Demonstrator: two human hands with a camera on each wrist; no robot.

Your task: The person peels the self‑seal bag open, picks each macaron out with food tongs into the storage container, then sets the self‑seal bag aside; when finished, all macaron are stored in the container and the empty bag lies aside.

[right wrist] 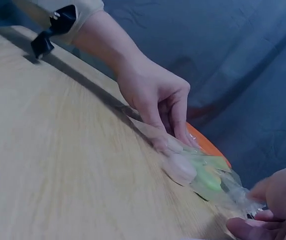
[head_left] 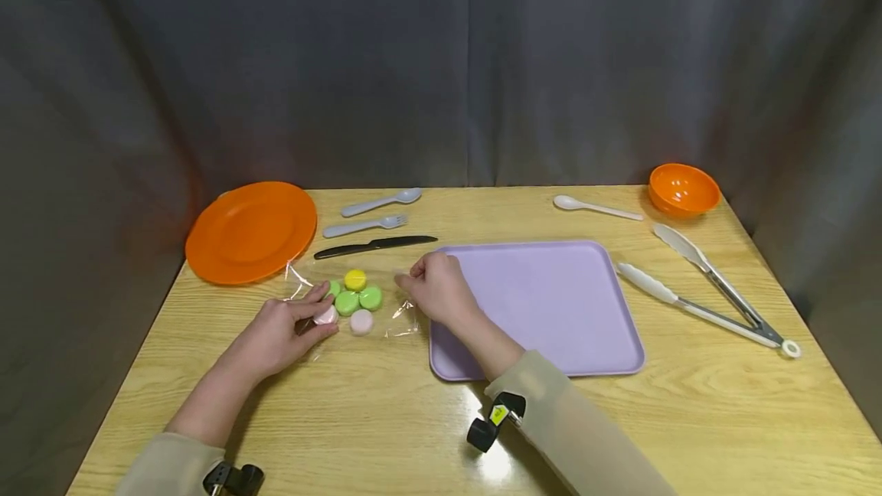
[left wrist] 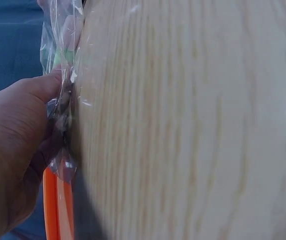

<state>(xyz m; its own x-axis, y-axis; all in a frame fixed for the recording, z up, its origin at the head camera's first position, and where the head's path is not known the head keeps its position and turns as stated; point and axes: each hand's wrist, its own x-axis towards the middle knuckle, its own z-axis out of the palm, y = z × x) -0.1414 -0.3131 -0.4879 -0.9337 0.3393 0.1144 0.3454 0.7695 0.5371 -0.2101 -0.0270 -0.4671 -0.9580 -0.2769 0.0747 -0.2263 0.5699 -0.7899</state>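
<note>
Left hand (head_left: 276, 335) and right hand (head_left: 441, 289) are each clamped, thumb against fingers, on a clear plastic bag (head_left: 400, 312), one at either side of it. In the head view this bag lies on the left part of the counter (head_left: 358, 412), which has a yellowish wood grain. Its thin film is glossy and wrinkled; inside are smooth, round green pieces (head_left: 347, 303), pink pieces (head_left: 361, 321) and a yellow piece (head_left: 354, 279). Just to the right begins a flat lilac tray (head_left: 544, 312) with rounded corners and a raised rim; the right forearm crosses its near left corner. A black knife (head_left: 375, 245) lies close on the far side, and a round orange plate (head_left: 251, 232) near the far left. Between the bag and the near side stretches plain wood. Metal tongs (head_left: 726, 323) with pale tips lie spread, well apart, at the right.

In the left wrist view the film is bunched between thumb and fingers, and the rim of the plate shows below.

In the right wrist view the film spans from one hand to the other, low over the wood, with pink and green showing through.
</note>
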